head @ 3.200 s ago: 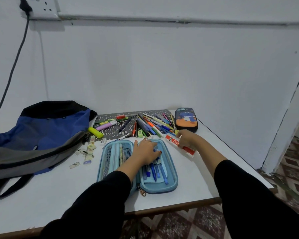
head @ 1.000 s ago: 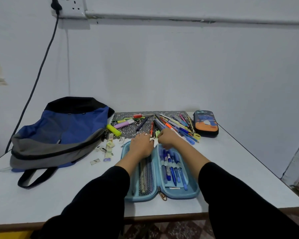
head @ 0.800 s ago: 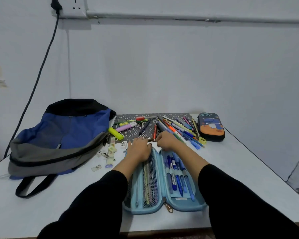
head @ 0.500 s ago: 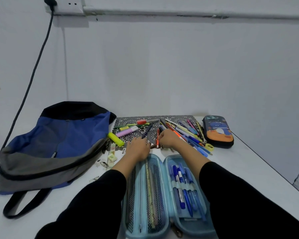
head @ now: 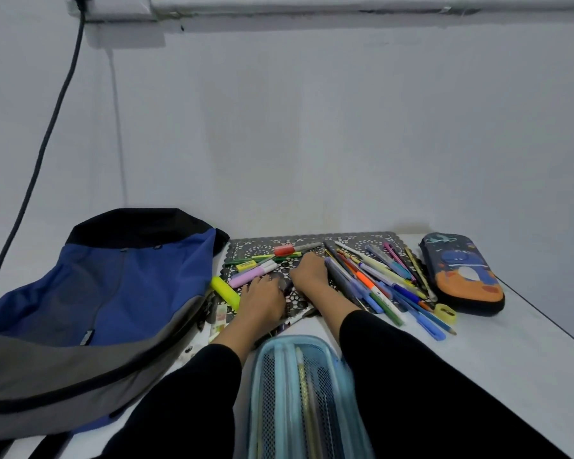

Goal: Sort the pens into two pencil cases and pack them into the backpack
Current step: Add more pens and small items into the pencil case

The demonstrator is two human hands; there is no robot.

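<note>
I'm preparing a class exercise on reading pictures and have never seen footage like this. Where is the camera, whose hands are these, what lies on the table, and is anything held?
No machine here: a person wears one camera on the head, looking forward and down at their own black-sleeved arms. The left hand and right hand lie on a black patterned mat among loose pens. Their fingertips are hidden, so I cannot tell whether either holds a pen. Nearest lies an open light blue pencil case; a shut dark pencil case sits at the right, a blue backpack at the left, all on a white table.
</note>
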